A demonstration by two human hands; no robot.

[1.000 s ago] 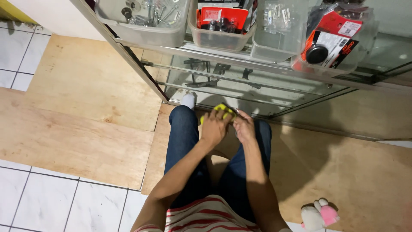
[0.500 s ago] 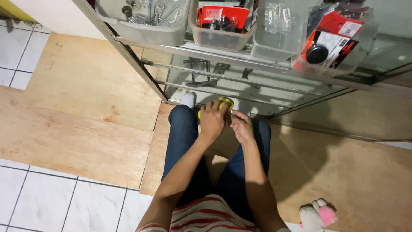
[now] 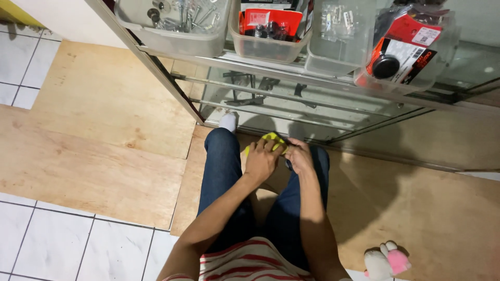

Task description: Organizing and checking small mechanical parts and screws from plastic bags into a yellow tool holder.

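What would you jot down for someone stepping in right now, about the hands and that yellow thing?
Left hand: closed over the yellow object, held above the knees.
Right hand: beside it, fingers at the same yellow object; what kind of thing it is cannot be told.
Person sits on plywood boards, legs in jeans stretched toward a glass shelf unit.
Above: clear plastic bins of screws and packaged hardware.
A pink and white plush toy lies to the right.
Done and left: not clear from this view; both hands are busy on the object.

small yellow object [image 3: 272,139], mostly covered, between both hands above the knees
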